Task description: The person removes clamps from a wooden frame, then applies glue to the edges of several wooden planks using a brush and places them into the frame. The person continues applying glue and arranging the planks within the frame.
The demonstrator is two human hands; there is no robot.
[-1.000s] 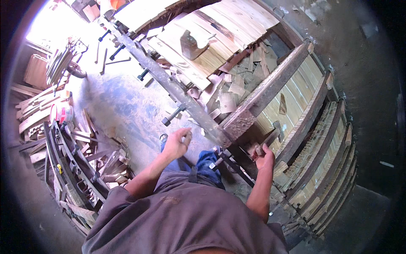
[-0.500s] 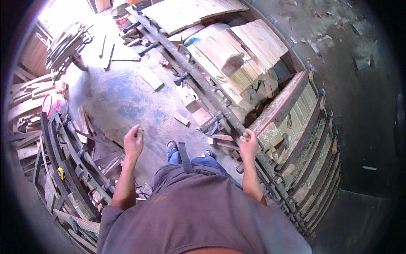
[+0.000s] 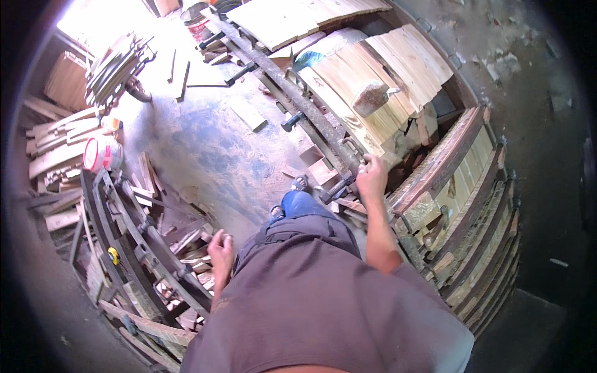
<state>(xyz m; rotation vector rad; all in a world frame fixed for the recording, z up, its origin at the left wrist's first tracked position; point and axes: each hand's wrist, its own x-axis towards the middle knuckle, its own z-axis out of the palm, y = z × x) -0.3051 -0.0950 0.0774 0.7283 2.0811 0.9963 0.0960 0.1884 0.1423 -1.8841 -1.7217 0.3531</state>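
My right hand rests on a long rusty metal clamp bar, its fingers closed at the lower end of a small loop handle. A large threaded screw sticks out of the bar beside that hand. My left hand hangs low by my left side with its fingers curled, and nothing shows in it. Behind the bar, pale glued wood panels lie on a stack, with a scraper-like block with a short handle on top of them.
On the left stand more metal clamp bars with a yellow tape measure, a red-and-white bucket and stacked wood strips. Offcuts lie on the dusty floor. To the right is a slatted rack holding boards.
My right hand has slid farther up along the clamp bar. My left hand has dropped back toward my side. My feet have shifted in a step, and the view has turned slightly.
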